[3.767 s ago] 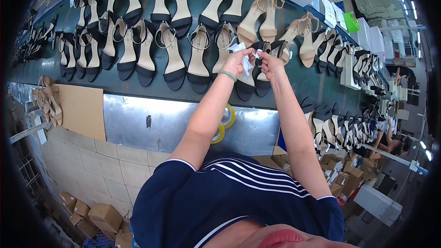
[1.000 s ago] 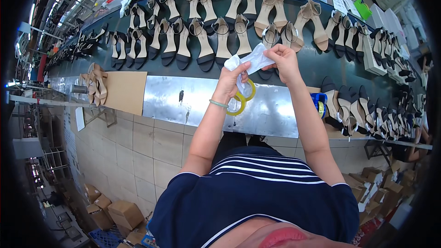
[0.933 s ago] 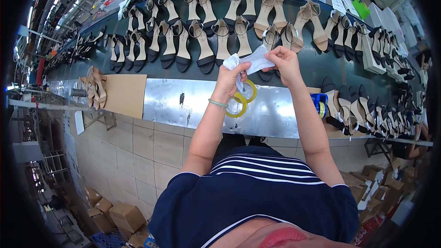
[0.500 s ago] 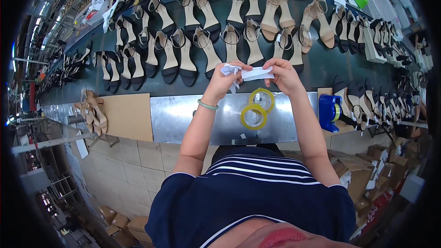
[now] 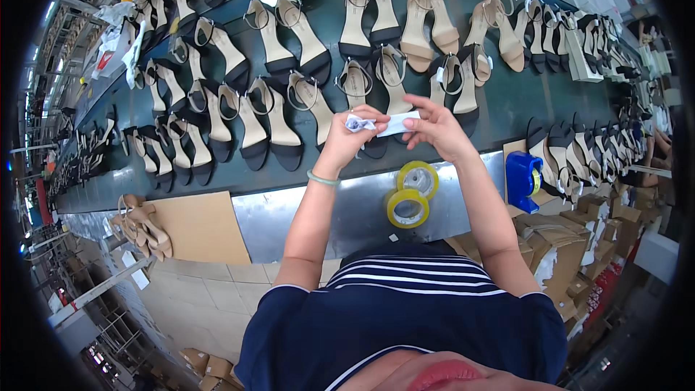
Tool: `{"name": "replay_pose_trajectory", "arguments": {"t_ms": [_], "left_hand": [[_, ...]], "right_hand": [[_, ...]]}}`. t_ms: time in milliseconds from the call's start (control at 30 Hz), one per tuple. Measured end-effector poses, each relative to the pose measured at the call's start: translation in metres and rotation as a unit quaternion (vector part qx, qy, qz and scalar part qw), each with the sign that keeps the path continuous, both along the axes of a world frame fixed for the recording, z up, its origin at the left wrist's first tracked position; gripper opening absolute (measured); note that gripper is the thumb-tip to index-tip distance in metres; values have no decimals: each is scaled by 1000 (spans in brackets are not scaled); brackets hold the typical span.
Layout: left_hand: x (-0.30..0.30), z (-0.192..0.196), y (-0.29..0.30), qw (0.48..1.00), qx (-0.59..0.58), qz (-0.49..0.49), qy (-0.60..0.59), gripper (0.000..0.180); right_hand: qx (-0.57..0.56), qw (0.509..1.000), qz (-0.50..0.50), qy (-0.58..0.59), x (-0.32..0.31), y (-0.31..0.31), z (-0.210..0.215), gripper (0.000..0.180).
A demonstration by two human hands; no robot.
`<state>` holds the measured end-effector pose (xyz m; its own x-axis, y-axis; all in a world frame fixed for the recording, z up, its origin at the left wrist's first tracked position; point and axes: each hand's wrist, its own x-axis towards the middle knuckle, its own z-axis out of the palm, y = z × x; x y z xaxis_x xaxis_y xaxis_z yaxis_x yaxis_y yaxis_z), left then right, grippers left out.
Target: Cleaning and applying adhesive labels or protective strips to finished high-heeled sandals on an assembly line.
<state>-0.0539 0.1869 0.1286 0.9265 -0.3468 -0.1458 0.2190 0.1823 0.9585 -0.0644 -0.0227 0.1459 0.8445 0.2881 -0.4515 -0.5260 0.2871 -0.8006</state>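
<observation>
Tape rolls (image 5: pixel 409 195): two yellow rings on the metal ledge (image 5: pixel 304 217), just below the hands
Left hand (image 5: pixel 351 137): fingers pinched on the crumpled end of a white paper strip (image 5: pixel 384 124)
Right hand (image 5: pixel 438 127): fingertips pinching the strip's other end
Sandals (image 5: pixel 275 127): rows on the green belt beyond

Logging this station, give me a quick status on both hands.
Left hand and right hand pinching one small white strip between them. Held above the sandals. Nothing in the way.

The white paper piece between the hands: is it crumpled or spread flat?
Partly both. The white paper piece stretches flat toward the right hand, while its end in the left hand is crumpled.
</observation>
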Motion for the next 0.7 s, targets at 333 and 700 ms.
{"name": "replay_pose_trajectory", "arguments": {"t_ms": [333, 700], "left_hand": [[18, -40, -53, 985, 101, 119, -68, 32], [33, -35, -79, 958, 64, 271, -72, 28]], "right_hand": [[-143, 958, -223, -115, 60, -56, -22, 7], [-170, 948, -226, -149, 93, -40, -55, 7]]}}
